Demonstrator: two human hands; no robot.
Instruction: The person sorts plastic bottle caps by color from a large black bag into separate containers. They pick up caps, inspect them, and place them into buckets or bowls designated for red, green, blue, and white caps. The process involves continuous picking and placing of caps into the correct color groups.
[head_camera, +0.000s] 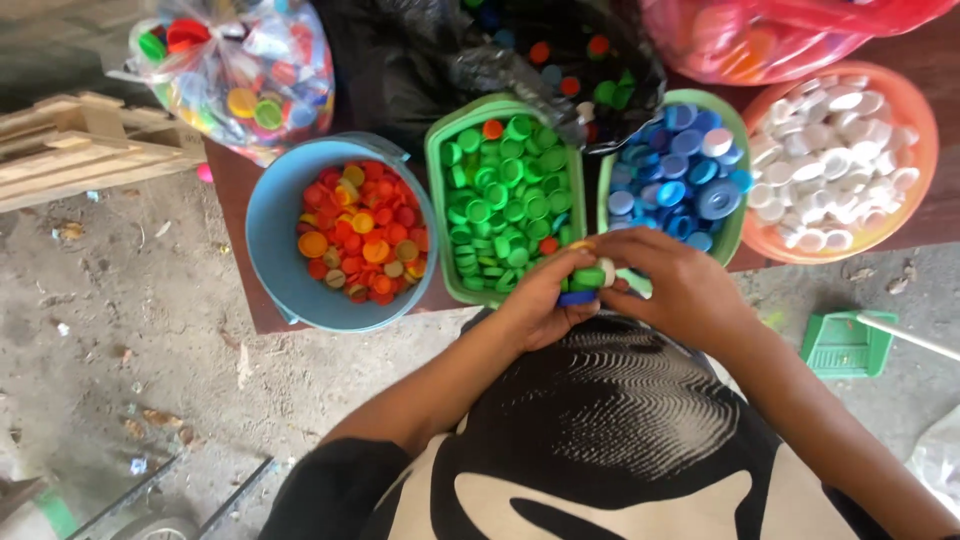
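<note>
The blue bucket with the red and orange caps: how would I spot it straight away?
Look at the row of tubs along the edge of the dark table. The blue bucket is the leftmost, beside the green basket of green caps. It alone is round and blue and holds red, orange and yellow caps.

The scene is seen by a single head-worn camera, aimed steeply down from just above the chest, so that both hands are held close at centre frame, the desk edge beyond them and the floor at the left.
</note>
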